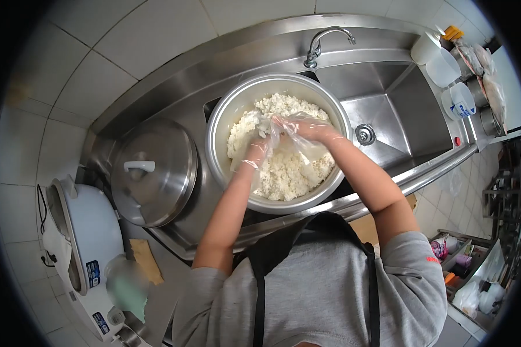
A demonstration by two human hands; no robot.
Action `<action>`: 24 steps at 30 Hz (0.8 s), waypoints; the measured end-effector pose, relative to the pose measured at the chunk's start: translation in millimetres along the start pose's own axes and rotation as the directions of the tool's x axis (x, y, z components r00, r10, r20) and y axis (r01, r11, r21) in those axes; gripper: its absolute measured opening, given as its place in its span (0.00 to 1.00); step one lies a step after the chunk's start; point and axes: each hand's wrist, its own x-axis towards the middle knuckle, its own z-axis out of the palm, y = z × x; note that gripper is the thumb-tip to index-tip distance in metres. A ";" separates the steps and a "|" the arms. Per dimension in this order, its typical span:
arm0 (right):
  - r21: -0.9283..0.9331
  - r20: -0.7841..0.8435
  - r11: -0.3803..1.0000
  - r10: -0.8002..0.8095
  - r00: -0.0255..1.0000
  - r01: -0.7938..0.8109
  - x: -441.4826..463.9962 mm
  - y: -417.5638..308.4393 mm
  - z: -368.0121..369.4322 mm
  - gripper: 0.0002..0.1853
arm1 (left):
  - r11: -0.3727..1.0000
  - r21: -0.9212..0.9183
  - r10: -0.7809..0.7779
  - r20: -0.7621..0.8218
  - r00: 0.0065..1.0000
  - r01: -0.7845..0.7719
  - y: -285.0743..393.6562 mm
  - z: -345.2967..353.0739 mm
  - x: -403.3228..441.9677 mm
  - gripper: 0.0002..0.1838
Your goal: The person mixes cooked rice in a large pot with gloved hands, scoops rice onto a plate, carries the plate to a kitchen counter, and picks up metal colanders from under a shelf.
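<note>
Rice (286,179), white and clumped, fills much of the wide metal pot (215,139), which stands on the steel bench (205,231). Both hands are inside the pot in loose clear plastic gloves, close together over the upper middle of the rice. The left hand (258,148) is bent inward at the rice; whether its fingers are open or closed cannot be told through the creased plastic. The right hand (308,128) reaches across toward the left one, its fingers also too hidden to tell. Left of the pot lies a round steel lid (156,188) with a pale handle. Right of the pot is the sink (402,110), and beyond the pot's far right side rises a curved tap (314,49).
</note>
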 end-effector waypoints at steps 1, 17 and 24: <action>0.068 0.123 0.994 0.076 0.990 -0.085 -2.8 2.4 -8.9 0.27 | 0.996 0.075 -0.060 0.056 0.997 0.055 -15.7 -7.4 0.1 0.27; 0.326 -0.265 0.934 0.240 0.934 -0.147 12.9 158.0 55.9 0.32 | 0.418 -0.810 -0.228 0.346 0.910 0.412 12.3 14.6 -59.4 0.35; 0.651 -0.103 0.759 0.115 0.988 -0.020 26.8 137.8 80.3 0.34 | 0.377 -0.819 -0.264 0.354 0.897 0.433 10.6 29.6 -36.8 0.28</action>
